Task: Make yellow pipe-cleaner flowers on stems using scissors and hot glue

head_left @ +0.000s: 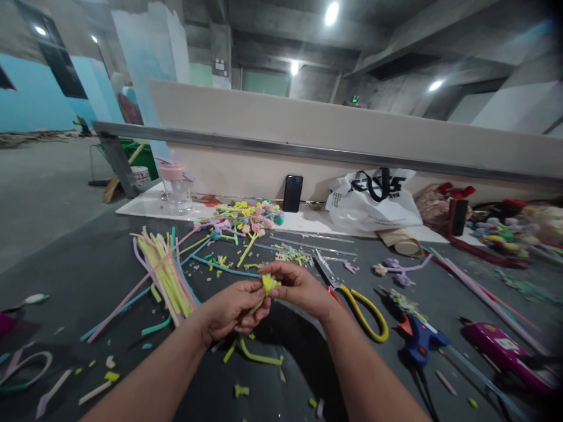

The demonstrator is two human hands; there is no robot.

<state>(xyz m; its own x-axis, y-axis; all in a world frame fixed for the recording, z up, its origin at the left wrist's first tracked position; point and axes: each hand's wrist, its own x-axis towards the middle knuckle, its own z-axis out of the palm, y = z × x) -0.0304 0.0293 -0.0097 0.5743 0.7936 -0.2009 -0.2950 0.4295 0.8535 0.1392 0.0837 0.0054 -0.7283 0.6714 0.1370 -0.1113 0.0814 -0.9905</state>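
Note:
A small yellow pipe-cleaner flower (270, 284) is pinched between both hands above the dark tabletop. My left hand (241, 305) has its fingers closed around the lower part of the flower, whose stem is mostly hidden. The thumb and fingers of my right hand (297, 287) close on the blossom from the other side. Beneath the hands lies a bent yellow-green pipe cleaner (260, 357). A bundle of pastel pipe cleaners (167, 278) rests left of my left hand. Scissors with yellow and red handles (365, 313) lie beside my right forearm.
Finished fuzzy flowers (250, 217) are piled toward the back. A blue glue gun (422, 337) and a magenta tool (504, 346) lie at right. A clear cup (177, 190), a phone (292, 193) and a white bag (373, 199) stand along the back ledge. Cut scraps litter the table.

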